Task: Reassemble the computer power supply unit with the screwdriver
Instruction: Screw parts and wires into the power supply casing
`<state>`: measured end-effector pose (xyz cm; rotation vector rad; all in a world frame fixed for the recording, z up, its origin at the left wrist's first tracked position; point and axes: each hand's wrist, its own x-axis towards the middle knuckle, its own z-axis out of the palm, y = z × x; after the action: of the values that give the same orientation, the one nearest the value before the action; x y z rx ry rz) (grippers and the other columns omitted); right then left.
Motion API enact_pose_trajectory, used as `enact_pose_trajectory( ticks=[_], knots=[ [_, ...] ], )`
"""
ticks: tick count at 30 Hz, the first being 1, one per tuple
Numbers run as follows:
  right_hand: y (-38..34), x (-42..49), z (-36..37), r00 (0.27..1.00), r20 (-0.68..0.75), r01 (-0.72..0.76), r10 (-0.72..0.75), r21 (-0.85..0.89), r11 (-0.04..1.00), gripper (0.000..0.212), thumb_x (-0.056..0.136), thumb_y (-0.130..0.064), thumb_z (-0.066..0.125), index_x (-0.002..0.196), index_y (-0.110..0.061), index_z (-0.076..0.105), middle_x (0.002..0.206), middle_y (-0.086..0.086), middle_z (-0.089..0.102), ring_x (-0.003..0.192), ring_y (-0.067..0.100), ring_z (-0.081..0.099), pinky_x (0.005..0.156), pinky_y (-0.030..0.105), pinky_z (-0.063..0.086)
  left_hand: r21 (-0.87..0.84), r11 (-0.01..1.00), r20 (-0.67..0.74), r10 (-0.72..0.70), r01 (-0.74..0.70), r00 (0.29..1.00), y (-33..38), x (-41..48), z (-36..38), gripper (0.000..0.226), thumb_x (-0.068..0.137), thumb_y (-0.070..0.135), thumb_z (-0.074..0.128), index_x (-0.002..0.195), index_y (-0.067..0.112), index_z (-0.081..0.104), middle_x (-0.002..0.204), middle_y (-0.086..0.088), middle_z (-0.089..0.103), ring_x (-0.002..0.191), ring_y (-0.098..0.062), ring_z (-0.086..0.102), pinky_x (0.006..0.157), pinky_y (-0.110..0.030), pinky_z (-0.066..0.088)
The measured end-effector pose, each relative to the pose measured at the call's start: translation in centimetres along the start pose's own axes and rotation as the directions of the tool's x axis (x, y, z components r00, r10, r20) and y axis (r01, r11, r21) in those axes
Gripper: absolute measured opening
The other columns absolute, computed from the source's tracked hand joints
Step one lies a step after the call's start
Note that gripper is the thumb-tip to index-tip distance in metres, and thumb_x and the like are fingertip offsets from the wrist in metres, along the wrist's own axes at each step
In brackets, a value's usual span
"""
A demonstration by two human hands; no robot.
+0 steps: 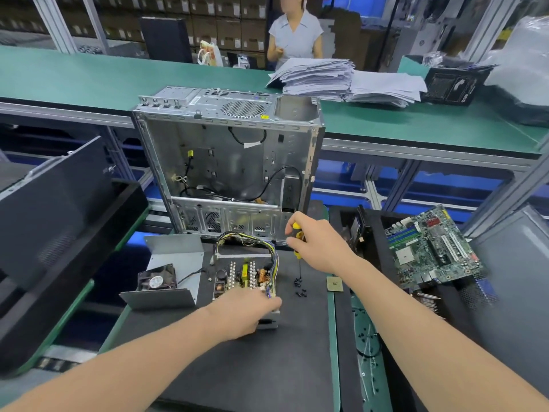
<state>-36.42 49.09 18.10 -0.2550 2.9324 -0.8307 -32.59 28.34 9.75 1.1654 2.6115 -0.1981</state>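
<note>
Right hand (pixel 319 242) holds screwdriver (pixel 297 254) upright (tip down); left hand (pixel 246 313) grips PSU (pixel 237 278).

I make out bare sheet metal, dull grey and smooth, on the computer case (pixel 231 162) and the shell of the power supply unit (pixel 243 275). The screwdriver (pixel 297 254) has a glossy yellow and black plastic handle. The mat (pixel 267 367) looks matt black, the far counter (pixel 118 75) matt green, its paper stack (pixel 320 75) creased.
</note>
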Motion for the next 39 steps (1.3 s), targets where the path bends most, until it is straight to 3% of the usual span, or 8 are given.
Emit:
enact_pose_trajectory(
  ticks=[6, 9, 12, 17, 22, 27, 33, 39],
  knots=[
    [0.3, 0.7, 1.2, 0.999, -0.003, -0.051, 0.051, 0.095, 0.994, 0.004, 0.107, -0.023, 0.052, 0.110, -0.024, 0.048, 0.087, 0.006, 0.067, 0.083, 0.032, 0.069, 0.073, 0.044, 0.057, -0.068, 0.997, 0.054, 0.046, -0.042, 0.998, -2.5, -0.7, -0.6, 0.025, 0.096, 0.021, 0.062, 0.115, 0.020, 0.047, 0.100, -0.010, 0.063, 0.095, -0.036, 0.061, 0.066, -0.036, 0.035],
    [0.6, 1.1, 2.1, 0.992, 0.062, -0.117, 0.108, 0.159, 0.980, 0.007, 0.109, -0.016, 0.041, 0.113, -0.021, 0.045, 0.089, 0.010, 0.066, 0.087, 0.035, 0.075, 0.072, 0.042, 0.057, -0.257, 0.965, 0.052, 0.065, -0.049, 0.997, -3.4, -1.0, -1.0, 0.019, 0.098, 0.044, 0.058, 0.094, 0.026, 0.055, 0.073, 0.010, 0.052, 0.083, -0.019, 0.059, 0.060, -0.032, 0.031],
    [1.1, 1.4, 3.1, 0.978, 0.137, -0.176, 0.156, 0.153, 0.972, 0.018, 0.106, -0.009, 0.035, 0.113, -0.021, 0.045, 0.094, 0.014, 0.065, 0.074, 0.033, 0.068, 0.066, 0.039, 0.054, -0.450, 0.892, 0.041, -0.016, 0.033, 0.999, -4.6, -1.1, -2.0, 0.043, 0.103, 0.059, 0.042, 0.074, 0.032, 0.058, 0.060, 0.009, 0.053, 0.062, 0.001, 0.054, 0.058, -0.021, 0.035],
    [1.7, 2.6, 5.2, 0.962, 0.148, -0.248, 0.230, 0.114, 0.962, 0.011, 0.107, -0.024, 0.047, 0.112, -0.019, 0.056, 0.101, 0.008, 0.064, 0.069, 0.019, 0.056, 0.056, 0.028, 0.044, -0.534, 0.831, -0.186, -0.292, 0.153, 0.938, -8.4, -0.1, -2.3, 0.012, 0.102, 0.028, 0.059, 0.092, 0.031, 0.064, 0.083, 0.017, 0.067, 0.075, 0.001, 0.064, 0.080, -0.032, 0.058],
    [1.6, 4.1, 7.1, 0.935, 0.136, -0.340, 0.327, 0.085, 0.937, 0.051, 0.100, -0.059, 0.061, 0.109, -0.010, 0.069, 0.088, 0.005, 0.062, 0.079, 0.020, 0.057, 0.060, 0.031, 0.042, -0.500, 0.848, -0.297, -0.359, 0.176, 0.885, -11.6, 0.8, -1.5, 0.017, 0.095, 0.015, 0.065, 0.108, 0.025, 0.066, 0.106, 0.009, 0.053, 0.098, -0.009, 0.054, 0.093, -0.031, 0.050],
    [0.9, 5.5, 8.4, 0.930, 0.070, -0.367, 0.362, 0.113, 0.923, 0.052, 0.097, -0.055, 0.067, 0.085, -0.004, 0.066, 0.066, 0.000, 0.054, 0.070, 0.019, 0.055, 0.064, 0.032, 0.042, -0.502, 0.850, -0.219, -0.304, 0.160, 0.927, -14.0, 1.5, -1.3, 0.012, 0.098, 0.027, 0.068, 0.109, 0.028, 0.073, 0.108, 0.011, 0.071, 0.099, -0.009, 0.064, 0.091, -0.038, 0.056],
    [1.4, 6.7, 7.1, 0.849, 0.213, -0.511, 0.483, 0.104, 0.853, 0.033, 0.101, -0.033, 0.068, 0.076, -0.013, 0.059, 0.048, -0.001, 0.059, 0.038, 0.015, 0.047, 0.042, 0.020, 0.040, -0.539, 0.834, -0.110, -0.207, 0.116, 0.972, -16.1, 3.0, -1.7, 0.004, 0.095, 0.023, 0.073, 0.095, 0.027, 0.075, 0.096, 0.014, 0.069, 0.092, -0.009, 0.065, 0.085, -0.030, 0.051],
    [2.0, 6.9, 6.7, 0.847, 0.279, -0.504, 0.453, 0.148, 0.851, 0.042, 0.102, -0.039, 0.068, 0.095, 0.002, 0.063, 0.074, 0.013, 0.077, 0.060, 0.023, 0.059, 0.055, 0.030, 0.049, -0.575, 0.814, -0.075, -0.161, 0.089, 0.984, -17.0, 3.8, -1.5, 0.006, 0.093, 0.022, 0.076, 0.089, 0.027, 0.074, 0.087, 0.017, 0.066, 0.084, -0.005, 0.064, 0.076, -0.026, 0.048]
  ],
)
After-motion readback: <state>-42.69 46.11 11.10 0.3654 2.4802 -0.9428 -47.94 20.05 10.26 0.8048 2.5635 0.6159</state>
